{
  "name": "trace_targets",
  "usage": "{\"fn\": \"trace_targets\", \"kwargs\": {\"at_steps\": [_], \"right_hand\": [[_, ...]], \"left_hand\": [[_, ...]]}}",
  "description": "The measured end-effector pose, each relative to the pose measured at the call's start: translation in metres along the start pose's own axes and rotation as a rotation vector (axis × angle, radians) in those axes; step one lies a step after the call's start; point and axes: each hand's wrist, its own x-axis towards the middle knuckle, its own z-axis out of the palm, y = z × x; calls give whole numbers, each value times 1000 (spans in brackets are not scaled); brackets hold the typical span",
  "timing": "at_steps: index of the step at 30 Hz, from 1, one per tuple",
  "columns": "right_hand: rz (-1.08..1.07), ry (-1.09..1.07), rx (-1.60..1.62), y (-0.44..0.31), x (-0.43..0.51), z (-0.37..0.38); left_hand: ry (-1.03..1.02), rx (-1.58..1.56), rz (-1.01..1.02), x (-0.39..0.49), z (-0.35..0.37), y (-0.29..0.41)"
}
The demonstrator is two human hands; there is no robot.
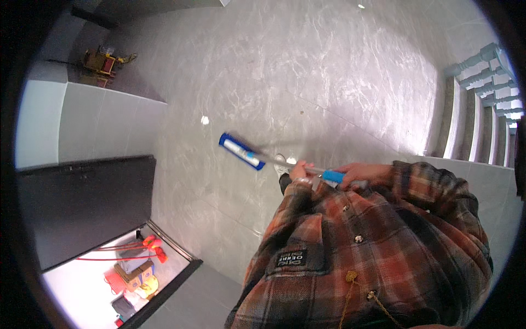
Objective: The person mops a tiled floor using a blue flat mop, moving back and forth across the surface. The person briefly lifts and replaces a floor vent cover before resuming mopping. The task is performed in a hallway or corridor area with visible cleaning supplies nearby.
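A flat mop with a blue-edged, white-topped head (241, 151) rests on the grey marbled tile floor (320, 74), left of my foot. Its pale pole (276, 160) runs up to the right toward my body. My left hand (301, 171) is wrapped around the pole near its middle. Farther up, beside a bright blue sleeve (333, 176) on the pole, my right hand (356, 174) grips the upper end. A white shoe (281, 163) shows under the pole.
Stairs (468, 123) with a pale blue balustrade (489, 78) rise at right. A dark door (90, 205) stands open at left, with boxes (135, 276) and red-ended items (156, 246) beyond its threshold. Yellow-and-red objects (102, 63) stand behind the wall at upper left.
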Motion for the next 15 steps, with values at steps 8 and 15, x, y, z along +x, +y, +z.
{"fn": "trace_targets", "kwargs": {"at_steps": [8,15], "right_hand": [[242,-213,-142,-60,210,57],[-456,-450,-253,-107,340,84]], "left_hand": [[216,-394,258,70,-184,77],[346,-245,163,92,-243,206]]}}
